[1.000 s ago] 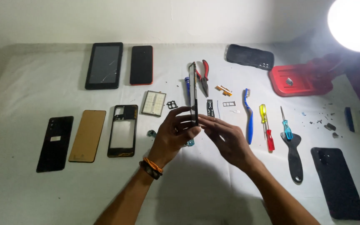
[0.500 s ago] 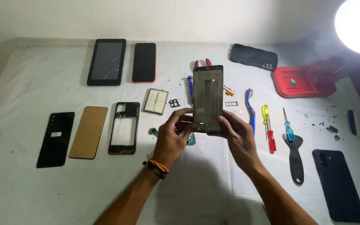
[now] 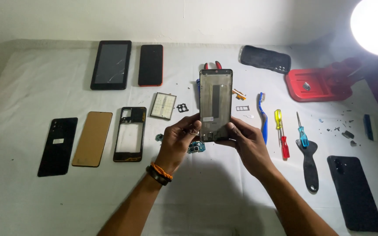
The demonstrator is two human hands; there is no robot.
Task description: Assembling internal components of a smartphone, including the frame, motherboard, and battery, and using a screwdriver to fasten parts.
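Note:
I hold a grey phone frame [image 3: 215,102] upright above the white table, its inner side with a dark strip facing me. My left hand [image 3: 181,140] grips its lower left edge; an orange and black band circles that wrist. My right hand [image 3: 246,144] grips the lower right corner. A small blue-green circuit board [image 3: 196,147] lies on the cloth just under the hands. Red-handled pliers [image 3: 212,65] peek out behind the frame's top.
To the left lie a black back cover [image 3: 58,145], a tan panel [image 3: 92,138], a black mid-frame [image 3: 130,133] and a small battery-like plate [image 3: 163,105]. A tablet [image 3: 111,64] and phone [image 3: 151,64] sit at the back. Right: blue toothbrush [image 3: 262,118], screwdrivers [image 3: 281,133], black spudger [image 3: 309,164], red lamp base [image 3: 313,84], black phone [image 3: 354,192].
The phone frame, edge-on a second ago, has been turned so its flat inner side faces me. Both hands have shifted down to its lower end.

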